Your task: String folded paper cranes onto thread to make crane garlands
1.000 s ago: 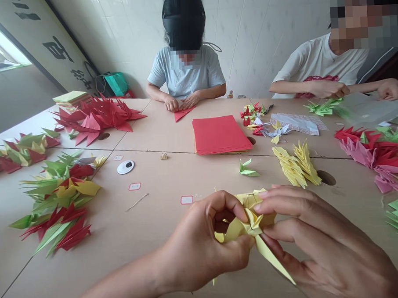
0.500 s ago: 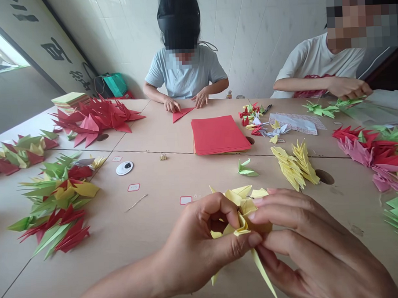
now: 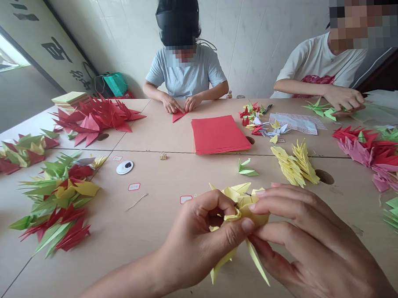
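Observation:
Several yellow folded paper cranes are bunched together between my hands, low in the middle of the view. My left hand pinches the bunch, its thumb laid along a folded edge and its index finger curled. From the other side my right hand grips the same paper, fingers bent over the top and thumb below. One long yellow point sticks out downward under the hands. Part of the bunch is hidden by my fingers. Beyond it a small green paper crane lies on the table.
Red paper sheets are stacked mid-table, with folded yellow pieces to their right. Green and red cranes lie left, red cranes behind them. A person across folds red paper; another person's hand handles green paper.
The yellow bunch and both my hands have shifted slightly left, and the folded edge under my left thumb has turned. Across the table, the person's hands have come together over the red paper.

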Demonstrator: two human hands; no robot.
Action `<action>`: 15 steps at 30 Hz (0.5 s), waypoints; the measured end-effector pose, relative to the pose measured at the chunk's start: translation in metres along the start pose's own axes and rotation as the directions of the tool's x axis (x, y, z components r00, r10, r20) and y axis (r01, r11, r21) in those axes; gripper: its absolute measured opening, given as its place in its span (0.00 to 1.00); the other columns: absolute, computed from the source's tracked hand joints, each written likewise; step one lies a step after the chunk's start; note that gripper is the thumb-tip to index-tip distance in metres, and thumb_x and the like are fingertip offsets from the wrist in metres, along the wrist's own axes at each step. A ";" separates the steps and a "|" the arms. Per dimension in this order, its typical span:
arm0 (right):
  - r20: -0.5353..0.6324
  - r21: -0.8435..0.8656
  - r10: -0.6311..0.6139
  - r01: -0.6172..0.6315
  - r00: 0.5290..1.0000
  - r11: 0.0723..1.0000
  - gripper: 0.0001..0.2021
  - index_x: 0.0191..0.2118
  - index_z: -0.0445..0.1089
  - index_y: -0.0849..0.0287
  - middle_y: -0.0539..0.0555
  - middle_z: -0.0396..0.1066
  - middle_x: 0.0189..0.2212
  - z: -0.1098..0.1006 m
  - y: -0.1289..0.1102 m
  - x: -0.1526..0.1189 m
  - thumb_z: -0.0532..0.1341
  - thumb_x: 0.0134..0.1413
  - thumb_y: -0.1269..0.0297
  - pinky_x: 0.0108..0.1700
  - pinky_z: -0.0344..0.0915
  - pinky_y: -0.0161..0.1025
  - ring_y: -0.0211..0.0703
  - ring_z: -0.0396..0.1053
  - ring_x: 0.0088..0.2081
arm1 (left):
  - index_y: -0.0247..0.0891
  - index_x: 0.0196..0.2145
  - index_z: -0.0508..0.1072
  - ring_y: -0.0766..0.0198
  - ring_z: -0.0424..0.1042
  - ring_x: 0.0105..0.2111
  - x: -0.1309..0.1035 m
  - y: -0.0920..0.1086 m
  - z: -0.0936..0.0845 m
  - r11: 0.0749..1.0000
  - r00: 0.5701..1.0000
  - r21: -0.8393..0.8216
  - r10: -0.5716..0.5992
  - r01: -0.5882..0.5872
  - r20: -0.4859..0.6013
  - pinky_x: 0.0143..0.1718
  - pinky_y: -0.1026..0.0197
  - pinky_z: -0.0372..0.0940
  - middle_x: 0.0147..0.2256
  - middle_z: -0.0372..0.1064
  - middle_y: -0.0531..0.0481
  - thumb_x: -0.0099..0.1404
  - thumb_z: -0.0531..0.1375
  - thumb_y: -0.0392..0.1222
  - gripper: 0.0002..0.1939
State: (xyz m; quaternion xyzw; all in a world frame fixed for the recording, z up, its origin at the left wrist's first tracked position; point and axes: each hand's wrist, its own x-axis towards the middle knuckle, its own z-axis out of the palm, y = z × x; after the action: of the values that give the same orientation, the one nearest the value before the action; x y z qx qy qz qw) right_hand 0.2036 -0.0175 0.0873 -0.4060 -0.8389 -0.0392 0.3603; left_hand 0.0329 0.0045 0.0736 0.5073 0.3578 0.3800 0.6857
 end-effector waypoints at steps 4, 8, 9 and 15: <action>-0.008 0.013 -0.013 0.013 1.000 1.000 0.06 0.30 0.70 0.58 0.50 0.73 0.37 0.002 -0.002 0.000 0.62 0.49 0.77 0.59 0.60 0.38 0.39 0.70 0.46 | 0.36 0.26 0.62 0.71 0.57 0.25 0.000 -0.001 0.002 0.999 0.999 0.008 0.032 -0.032 -0.012 0.26 0.67 0.56 0.24 0.59 0.56 0.61 0.63 0.41 0.13; -0.019 0.025 -0.024 0.024 1.000 0.999 0.08 0.29 0.69 0.57 0.49 0.73 0.35 0.005 -0.002 -0.002 0.62 0.48 0.78 0.57 0.63 0.40 0.39 0.71 0.44 | 0.36 0.24 0.62 0.72 0.57 0.24 -0.001 -0.001 0.004 0.998 0.998 0.039 0.058 -0.057 -0.039 0.26 0.68 0.56 0.24 0.59 0.55 0.60 0.63 0.38 0.12; -0.023 0.023 -0.014 0.015 1.000 1.000 0.08 0.29 0.69 0.57 0.49 0.73 0.35 0.006 -0.002 -0.002 0.62 0.48 0.78 0.56 0.63 0.40 0.40 0.71 0.44 | 0.36 0.24 0.62 0.72 0.57 0.24 -0.001 0.000 0.004 0.998 0.997 0.040 0.058 -0.056 -0.041 0.25 0.69 0.56 0.23 0.59 0.56 0.60 0.63 0.38 0.13; -0.075 -0.009 0.016 -0.017 0.997 1.000 0.08 0.28 0.68 0.57 0.50 0.72 0.36 -0.001 0.006 -0.005 0.61 0.49 0.79 0.56 0.62 0.41 0.41 0.70 0.45 | 0.37 0.25 0.62 0.72 0.56 0.22 -0.001 0.006 -0.004 0.999 0.996 -0.007 0.043 -0.044 -0.073 0.22 0.69 0.54 0.23 0.59 0.56 0.61 0.63 0.42 0.13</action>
State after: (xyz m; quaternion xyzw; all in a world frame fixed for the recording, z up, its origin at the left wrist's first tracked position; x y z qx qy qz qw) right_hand 0.2111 -0.0171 0.0835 -0.4131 -0.8212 -0.0553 0.3898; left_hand 0.0283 0.0069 0.0785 0.4977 0.3698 0.4147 0.6661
